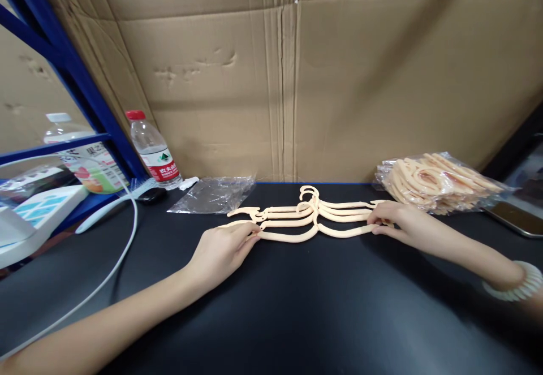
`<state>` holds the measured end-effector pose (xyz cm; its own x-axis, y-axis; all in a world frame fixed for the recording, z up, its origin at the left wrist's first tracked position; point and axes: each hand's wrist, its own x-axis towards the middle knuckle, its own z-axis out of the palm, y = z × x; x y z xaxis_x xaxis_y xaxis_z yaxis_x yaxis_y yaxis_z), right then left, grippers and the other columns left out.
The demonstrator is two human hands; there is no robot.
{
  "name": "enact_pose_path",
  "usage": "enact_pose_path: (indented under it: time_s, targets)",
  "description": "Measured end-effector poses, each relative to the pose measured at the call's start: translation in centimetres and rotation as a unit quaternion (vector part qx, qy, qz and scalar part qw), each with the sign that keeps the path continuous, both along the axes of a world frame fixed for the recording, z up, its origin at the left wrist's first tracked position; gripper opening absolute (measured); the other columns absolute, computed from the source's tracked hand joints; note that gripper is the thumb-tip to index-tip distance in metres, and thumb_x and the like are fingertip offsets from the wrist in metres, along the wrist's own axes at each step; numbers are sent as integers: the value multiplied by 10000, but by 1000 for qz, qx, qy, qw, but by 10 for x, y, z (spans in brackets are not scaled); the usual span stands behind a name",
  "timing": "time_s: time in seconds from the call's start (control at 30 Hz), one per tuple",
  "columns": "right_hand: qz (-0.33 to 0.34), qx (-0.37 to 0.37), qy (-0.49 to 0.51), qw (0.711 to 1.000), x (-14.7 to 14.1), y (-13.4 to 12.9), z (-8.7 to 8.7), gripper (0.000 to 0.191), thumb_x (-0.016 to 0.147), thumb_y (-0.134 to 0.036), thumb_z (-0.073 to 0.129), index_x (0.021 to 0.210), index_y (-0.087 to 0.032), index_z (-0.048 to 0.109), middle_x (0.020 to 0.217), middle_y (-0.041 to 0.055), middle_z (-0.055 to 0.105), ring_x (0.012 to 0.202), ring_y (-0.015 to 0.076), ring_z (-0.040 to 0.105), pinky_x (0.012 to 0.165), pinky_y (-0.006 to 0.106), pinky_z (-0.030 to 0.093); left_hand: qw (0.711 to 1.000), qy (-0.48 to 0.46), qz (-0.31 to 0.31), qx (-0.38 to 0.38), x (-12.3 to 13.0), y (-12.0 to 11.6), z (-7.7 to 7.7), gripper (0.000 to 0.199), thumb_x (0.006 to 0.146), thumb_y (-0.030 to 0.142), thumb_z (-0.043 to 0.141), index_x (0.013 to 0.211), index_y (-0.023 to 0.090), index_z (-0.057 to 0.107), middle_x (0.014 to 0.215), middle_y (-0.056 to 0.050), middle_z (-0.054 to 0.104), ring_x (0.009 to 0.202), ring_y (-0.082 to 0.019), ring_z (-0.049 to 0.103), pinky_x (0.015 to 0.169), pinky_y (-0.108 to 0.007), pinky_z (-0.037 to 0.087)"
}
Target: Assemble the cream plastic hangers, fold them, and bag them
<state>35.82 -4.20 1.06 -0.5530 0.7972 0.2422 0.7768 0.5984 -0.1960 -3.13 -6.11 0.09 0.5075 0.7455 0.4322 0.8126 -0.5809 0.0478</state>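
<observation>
"What is the left hand [229, 249] doing?"

"Its thumb and fingers pinch the left end of the peach hangers [292, 238], which lie fanned in a row at the middle of the black tabletop [297, 313], hooks toward the far side."

"And the right hand [392, 222]?"

"Thumb and fingers drawn together on the right end; I can't tell how many hangers either hand grips."

"How are the arms held?"

"Each slants inward from its near corner, palms down, knuckles up. A pale beaded bracelet [517, 283] rings the right wrist."

"Any writing?"

"On the far left, the red-capped bottle [153, 151] has a red and white label whose characters start 农夫山. Left of it, the white-capped bottle [97, 166] shows 果 in large print; the rest is partly hidden behind the blue frame [72, 75]."
</observation>
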Motion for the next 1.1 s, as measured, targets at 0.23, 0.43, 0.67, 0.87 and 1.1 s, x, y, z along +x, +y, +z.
enact_pose_path:
  time_s: [0.23, 0.43, 0.67, 0.87, 1.1]
  targets:
    - [15, -15, 30, 999, -2, -7, 11, 286, 941, -403, 465, 851, -202, 647, 786, 61, 652, 651, 199, 602, 600, 307, 463, 998, -33, -26, 53, -3, 2, -5, 247, 962, 282, 405, 990, 208, 638, 935, -33, 736, 758, -153, 697, 662, -224, 511]
    - [9, 12, 55, 998, -5, -13, 16, 269, 947, -366, 426, 874, -217, 637, 784, 53, 678, 640, 204, 619, 584, 302, 451, 985, -129, -57, 94, 1, -4, -1, 163, 923, 205, 472, 965, 196, 629, 707, 13, 676, 572, -96, 619, 577, -188, 482]
    - [-69, 74, 77, 992, 7, -10, 20, 238, 931, -411, 429, 891, -246, 596, 676, 14, 625, 519, 184, 527, 493, 296, 382, 961, -200, -90, 166, 10, -27, 14, 94, 877, 132, 529, 906, 197, 589, 613, 52, 611, 462, -72, 537, 495, -181, 428]
    - [-149, 114, 109, 976, 3, -14, 24, 351, 933, -511, 425, 934, -216, 615, 621, 17, 579, 513, 180, 488, 510, 308, 363, 953, -180, -238, 53, 19, -56, 18, 225, 840, 69, 515, 989, 225, 578, 689, 24, 677, 538, -104, 623, 562, -210, 495]
    - [-211, 210, 124, 946, 0, -19, 27, 455, 920, -585, 423, 909, -193, 654, 515, -18, 479, 457, 155, 433, 486, 280, 319, 879, -348, -116, -306, 31, -54, 13, 364, 905, 238, 501, 1265, 243, 447, 1088, -71, 628, 841, -153, 658, 734, -270, 564]
